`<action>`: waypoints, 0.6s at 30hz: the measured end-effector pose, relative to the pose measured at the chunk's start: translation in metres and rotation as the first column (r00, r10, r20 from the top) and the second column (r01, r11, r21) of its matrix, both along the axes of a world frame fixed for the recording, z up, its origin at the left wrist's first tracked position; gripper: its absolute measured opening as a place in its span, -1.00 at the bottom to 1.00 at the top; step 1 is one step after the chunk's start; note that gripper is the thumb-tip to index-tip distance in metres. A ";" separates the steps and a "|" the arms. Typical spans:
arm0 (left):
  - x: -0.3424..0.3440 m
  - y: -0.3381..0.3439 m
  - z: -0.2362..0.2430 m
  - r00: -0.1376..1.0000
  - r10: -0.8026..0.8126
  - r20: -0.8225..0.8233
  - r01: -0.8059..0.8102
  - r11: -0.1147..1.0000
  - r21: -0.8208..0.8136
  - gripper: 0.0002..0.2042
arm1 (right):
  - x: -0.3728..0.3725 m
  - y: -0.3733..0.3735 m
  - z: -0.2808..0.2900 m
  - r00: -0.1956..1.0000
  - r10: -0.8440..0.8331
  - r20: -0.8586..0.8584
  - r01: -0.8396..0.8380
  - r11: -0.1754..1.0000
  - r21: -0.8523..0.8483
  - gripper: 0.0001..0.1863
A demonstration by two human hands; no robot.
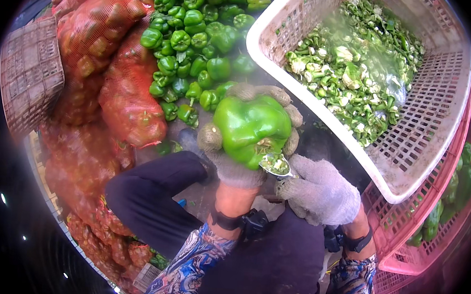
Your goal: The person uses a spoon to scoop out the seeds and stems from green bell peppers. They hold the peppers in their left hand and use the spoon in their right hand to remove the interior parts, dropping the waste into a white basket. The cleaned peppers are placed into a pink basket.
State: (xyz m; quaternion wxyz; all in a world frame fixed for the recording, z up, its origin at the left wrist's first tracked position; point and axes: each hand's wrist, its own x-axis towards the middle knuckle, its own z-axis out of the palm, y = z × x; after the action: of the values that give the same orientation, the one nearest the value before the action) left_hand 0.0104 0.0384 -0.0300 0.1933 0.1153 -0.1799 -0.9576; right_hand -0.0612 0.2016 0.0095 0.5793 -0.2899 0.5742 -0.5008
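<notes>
A large green bell pepper [250,127] rests in my gloved left hand [239,169], whose fingers curl up around its far and right sides. My right hand [320,190], in a grey knit glove, closes on a metal spoon [278,165]. The spoon's bowl lies against the stem end of the pepper, with bits of green and pale pepper in it. Most of the spoon's handle is hidden inside the right glove. Both hands are above my lap, just short of the white crate.
A white plastic crate [325,107] holds pepper cores and scraps. Pink crates [403,251] with green peppers stand at the right. Whole green peppers [194,40] are heaped on the ground ahead. Red mesh sacks [98,44] fill the left, with a dirty basket [30,72] beside them.
</notes>
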 end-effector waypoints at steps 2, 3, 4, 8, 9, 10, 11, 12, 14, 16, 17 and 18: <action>-0.003 0.000 -0.005 0.999 -0.031 -0.009 0.031 0.999 -0.042 -0.30 | 0.007 0.009 -0.016 0.897 -0.081 -0.434 -0.009 0.979 -0.201 -0.72; -0.006 -0.005 -0.004 0.998 -0.060 -0.018 0.058 0.995 -0.076 -0.30 | 0.009 0.008 -0.020 0.750 -0.161 -0.641 -0.066 0.947 -0.315 -0.68; -0.007 -0.009 -0.002 0.996 -0.090 -0.027 0.087 0.990 -0.110 -0.30 | 0.008 0.009 -0.018 0.724 -0.119 -0.679 -0.096 0.958 -0.270 -0.68; -0.001 -0.028 0.012 0.946 -0.288 0.150 0.308 0.942 -0.134 -0.25 | 0.002 0.005 0.003 0.782 0.113 -0.613 -0.098 0.994 0.057 -0.66; 0.002 -0.030 0.009 0.945 -0.294 0.145 0.312 0.943 -0.119 -0.24 | 0.001 0.001 0.008 0.818 0.140 -0.557 -0.085 0.989 0.125 -0.65; 0.005 -0.032 0.007 0.943 -0.300 0.142 0.316 0.943 -0.105 -0.22 | 0.001 -0.002 0.013 0.850 0.162 -0.501 -0.073 0.979 0.193 -0.64; 0.006 -0.035 0.005 0.939 -0.302 0.164 0.323 0.938 -0.122 -0.23 | 0.000 -0.006 0.017 0.867 0.156 -0.473 -0.058 0.975 0.214 -0.64; 0.005 -0.037 0.003 0.935 -0.307 0.181 0.332 0.933 -0.136 -0.24 | -0.001 -0.006 0.019 0.882 0.149 -0.448 -0.041 0.969 0.242 -0.63; 0.002 -0.035 0.000 0.945 -0.283 0.164 0.304 0.945 -0.122 -0.27 | 0.001 0.002 0.004 0.771 0.139 -0.622 -0.116 0.990 0.078 -0.61; 0.003 -0.030 0.002 0.971 -0.211 0.110 0.220 0.972 -0.080 -0.29 | 0.006 0.003 -0.007 0.698 0.072 -0.712 -0.161 0.985 -0.058 -0.58; 0.004 -0.026 0.004 0.980 -0.158 0.125 0.164 0.986 -0.040 -0.30 | 0.007 0.002 -0.010 0.689 0.027 -0.724 -0.154 0.982 -0.111 -0.56; 0.003 -0.020 0.005 0.984 -0.111 0.140 0.112 0.994 0.003 -0.32 | 0.007 0.001 -0.012 0.678 -0.021 -0.735 -0.142 0.977 -0.159 -0.54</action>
State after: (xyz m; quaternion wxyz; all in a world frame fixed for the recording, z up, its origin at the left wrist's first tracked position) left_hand 0.0132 0.0184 -0.0246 0.1266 0.1716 -0.2014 -0.9560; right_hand -0.0540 0.2030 -0.0022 0.2850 -0.5422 0.6936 -0.3791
